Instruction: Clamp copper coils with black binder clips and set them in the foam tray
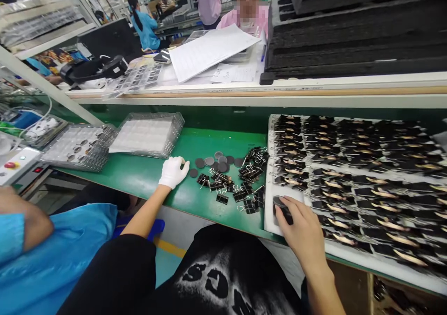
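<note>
A dark disc (280, 202) is pinched in the bare right hand (300, 226) at the near left corner of a white tray (269, 224) of clipped parts. The gloved left hand (172, 171) is rested half curled on the green table (146, 177) beside loose discs (213, 162) and binder clips (240, 184); whether anything is held in it cannot be told.

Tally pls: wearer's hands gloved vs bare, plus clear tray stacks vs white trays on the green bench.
Left hand, gloved: 1
Right hand, bare, gripping a dark part: 1
Clear tray stacks: 2
White tray: 1
Total: 5
</note>
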A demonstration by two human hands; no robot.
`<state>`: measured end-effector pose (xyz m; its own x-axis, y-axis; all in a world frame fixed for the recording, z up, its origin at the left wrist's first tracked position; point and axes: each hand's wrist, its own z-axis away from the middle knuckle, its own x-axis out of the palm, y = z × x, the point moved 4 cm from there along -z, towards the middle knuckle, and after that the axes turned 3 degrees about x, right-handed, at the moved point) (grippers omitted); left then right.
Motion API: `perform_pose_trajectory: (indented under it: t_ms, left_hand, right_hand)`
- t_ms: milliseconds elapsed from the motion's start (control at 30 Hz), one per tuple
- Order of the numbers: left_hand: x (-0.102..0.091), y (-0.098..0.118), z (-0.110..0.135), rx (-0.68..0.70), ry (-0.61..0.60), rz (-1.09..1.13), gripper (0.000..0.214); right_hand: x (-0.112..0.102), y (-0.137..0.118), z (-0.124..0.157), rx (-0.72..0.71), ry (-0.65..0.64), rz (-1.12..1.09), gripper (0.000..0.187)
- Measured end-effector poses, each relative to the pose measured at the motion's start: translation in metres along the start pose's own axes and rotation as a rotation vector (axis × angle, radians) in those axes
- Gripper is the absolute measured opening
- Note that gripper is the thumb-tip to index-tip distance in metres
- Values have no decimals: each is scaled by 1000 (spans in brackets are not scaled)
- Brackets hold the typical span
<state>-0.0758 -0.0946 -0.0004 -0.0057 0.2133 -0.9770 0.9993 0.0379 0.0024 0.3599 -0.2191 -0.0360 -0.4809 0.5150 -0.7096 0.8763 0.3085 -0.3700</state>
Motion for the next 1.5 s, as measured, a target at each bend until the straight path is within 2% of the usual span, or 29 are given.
perform_pose_trajectory:
  t_ms: [167,467,633,767,867,1000,1200,1267,1367,1433,1500]
  left_hand:
    - [0,21,-29,11,34,4,38]
    - [-5,25,-55,-45,92,45,42]
    - [-6,15,-42,-79,205,104,52]
    - [4,5,-20,-101,137,63,67]
    - [7,2,-12,-120,75,58,63]
    - [4,3,-10,-174,113,151,70]
    - [3,4,-3,-223,150,245,65]
    - [-5,5,-4,-295,218,355,61]
    - [-22,22,-12,-320,307,709,51]
    - [-35,48,-20,-228,255,1000,51]
    - [-49,83,-27,-88,118,1224,56]
  right_hand:
    - [0,-2,-1,34,6,-41,25]
    - [0,-5,-4,134,-35,-74,24]
    - [0,-4,-4,155,-40,-69,23]
    - [0,-4,-4,163,-39,-83,24]
    - [0,-3,-5,168,-44,-89,24]
    - [1,-2,-7,163,-74,-77,24]
    - [1,-2,-6,156,-68,-87,25]
    - [1,-2,-6,156,-60,-84,24]
    - [1,-4,-5,142,-44,-65,25]
    - [0,-6,-5,127,-25,-47,26]
    - [-2,-7,-5,115,-11,-27,27]
